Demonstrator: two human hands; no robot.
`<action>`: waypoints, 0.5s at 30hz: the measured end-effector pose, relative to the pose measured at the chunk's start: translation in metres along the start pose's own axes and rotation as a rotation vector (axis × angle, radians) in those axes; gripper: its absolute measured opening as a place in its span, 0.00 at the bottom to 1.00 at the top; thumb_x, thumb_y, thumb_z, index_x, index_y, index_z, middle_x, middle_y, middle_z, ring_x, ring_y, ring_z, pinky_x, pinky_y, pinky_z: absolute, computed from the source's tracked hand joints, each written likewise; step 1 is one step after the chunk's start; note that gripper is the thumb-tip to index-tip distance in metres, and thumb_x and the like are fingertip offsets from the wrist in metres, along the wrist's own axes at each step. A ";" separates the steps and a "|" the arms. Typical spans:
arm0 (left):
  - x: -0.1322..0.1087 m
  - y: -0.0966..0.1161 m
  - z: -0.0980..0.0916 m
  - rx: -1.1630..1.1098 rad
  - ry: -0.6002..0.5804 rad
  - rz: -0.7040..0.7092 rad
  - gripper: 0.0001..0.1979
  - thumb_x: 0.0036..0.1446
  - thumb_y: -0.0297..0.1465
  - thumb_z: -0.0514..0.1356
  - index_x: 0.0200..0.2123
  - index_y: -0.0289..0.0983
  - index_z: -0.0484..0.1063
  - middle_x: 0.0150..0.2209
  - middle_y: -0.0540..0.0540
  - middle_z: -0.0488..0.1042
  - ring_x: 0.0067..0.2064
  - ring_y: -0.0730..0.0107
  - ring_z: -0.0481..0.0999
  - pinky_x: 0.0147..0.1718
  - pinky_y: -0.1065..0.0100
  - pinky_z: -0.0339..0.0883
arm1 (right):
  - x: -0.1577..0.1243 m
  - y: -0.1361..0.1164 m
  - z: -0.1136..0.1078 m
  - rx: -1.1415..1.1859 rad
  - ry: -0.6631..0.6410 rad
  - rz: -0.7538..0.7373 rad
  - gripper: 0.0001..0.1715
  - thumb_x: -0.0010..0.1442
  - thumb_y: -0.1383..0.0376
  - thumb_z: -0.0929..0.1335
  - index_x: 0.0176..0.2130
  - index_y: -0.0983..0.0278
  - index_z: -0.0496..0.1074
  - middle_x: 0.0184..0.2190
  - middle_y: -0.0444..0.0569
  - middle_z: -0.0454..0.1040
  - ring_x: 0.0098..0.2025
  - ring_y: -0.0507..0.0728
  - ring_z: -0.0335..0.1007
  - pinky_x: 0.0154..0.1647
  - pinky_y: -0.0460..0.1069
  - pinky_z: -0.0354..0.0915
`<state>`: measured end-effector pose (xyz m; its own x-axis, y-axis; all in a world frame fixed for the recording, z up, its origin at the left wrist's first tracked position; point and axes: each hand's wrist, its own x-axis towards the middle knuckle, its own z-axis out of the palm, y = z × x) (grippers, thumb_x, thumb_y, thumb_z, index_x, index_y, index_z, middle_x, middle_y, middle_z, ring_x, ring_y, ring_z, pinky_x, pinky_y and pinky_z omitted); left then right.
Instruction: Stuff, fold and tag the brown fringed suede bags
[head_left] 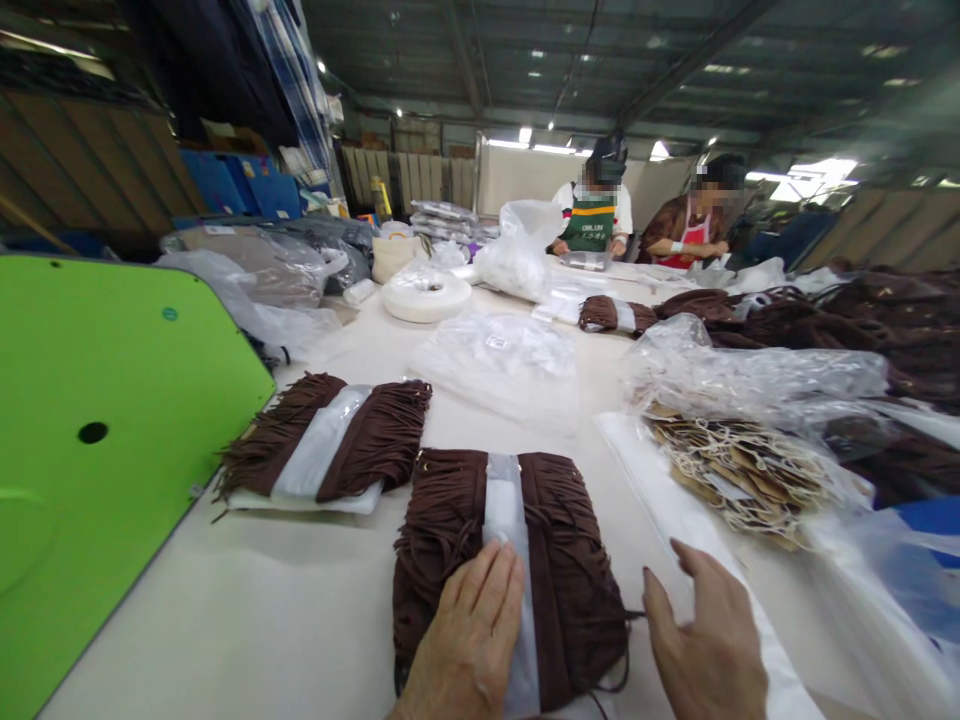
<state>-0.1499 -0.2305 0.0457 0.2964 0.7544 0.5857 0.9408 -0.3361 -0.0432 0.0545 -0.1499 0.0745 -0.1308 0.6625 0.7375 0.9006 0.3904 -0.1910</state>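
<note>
A dark brown fringed bundle [559,560] lies flat on the pale table [202,600] in front of me, with a whitish translucent band [504,490] running down its middle. My left hand [476,625] rests flat on the band and the fringe to its left, fingers stretched out side by side. Right of the bundle, my right hand [701,635] hovers with thumb and fingers apart, holding nothing, near a thin dark strand at the bundle's edge. Another banded fringed bundle [390,430] lies to the upper left on a white layer.
A green panel [150,400] borders the left side. Beyond the bundles are a clear plastic bag [502,365] and a white roll [426,298]. Cardboard tags with strings [739,475] and brown garments [892,320] lie right. Two people [592,215] work across the table.
</note>
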 end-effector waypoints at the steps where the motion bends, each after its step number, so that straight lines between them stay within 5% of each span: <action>1: 0.000 0.000 0.000 0.004 -0.004 0.005 0.23 0.56 0.22 0.44 0.55 0.27 0.63 0.54 0.38 0.67 0.60 0.59 0.57 0.52 0.64 0.58 | 0.006 -0.007 -0.001 0.033 0.007 -0.045 0.16 0.60 0.61 0.61 0.44 0.67 0.67 0.41 0.59 0.70 0.42 0.62 0.68 0.38 0.54 0.64; 4: -0.002 -0.001 0.002 0.023 0.001 0.024 0.24 0.55 0.21 0.45 0.55 0.26 0.62 0.54 0.36 0.66 0.60 0.57 0.58 0.52 0.62 0.57 | 0.021 -0.043 0.014 0.184 -0.204 -0.204 0.18 0.55 0.69 0.64 0.47 0.62 0.68 0.47 0.54 0.69 0.49 0.62 0.63 0.48 0.57 0.59; 8: -0.002 -0.004 0.005 0.048 0.020 0.040 0.21 0.58 0.24 0.45 0.54 0.28 0.64 0.53 0.39 0.68 0.58 0.60 0.60 0.51 0.65 0.57 | 0.035 -0.065 0.058 0.237 -0.402 -0.033 0.13 0.51 0.73 0.61 0.35 0.64 0.70 0.32 0.52 0.72 0.38 0.59 0.67 0.39 0.53 0.61; 12: 0.000 -0.006 0.010 0.063 0.048 0.038 0.21 0.59 0.23 0.44 0.53 0.30 0.66 0.52 0.42 0.70 0.56 0.62 0.63 0.51 0.66 0.57 | 0.043 -0.018 0.069 0.251 -0.329 0.203 0.09 0.55 0.67 0.59 0.34 0.65 0.67 0.28 0.50 0.71 0.32 0.57 0.68 0.34 0.51 0.64; 15: -0.006 -0.006 0.019 0.000 0.098 0.017 0.24 0.59 0.23 0.44 0.59 0.34 0.59 0.49 0.44 0.73 0.54 0.66 0.66 0.49 0.68 0.58 | 0.035 0.040 0.036 0.209 -0.243 0.399 0.19 0.56 0.55 0.61 0.40 0.66 0.67 0.30 0.50 0.73 0.29 0.56 0.69 0.29 0.49 0.65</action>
<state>-0.1538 -0.2221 0.0274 0.2945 0.6902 0.6610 0.9359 -0.3483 -0.0534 0.0716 -0.0883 0.0693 0.0913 0.9056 0.4141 0.8011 0.1803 -0.5708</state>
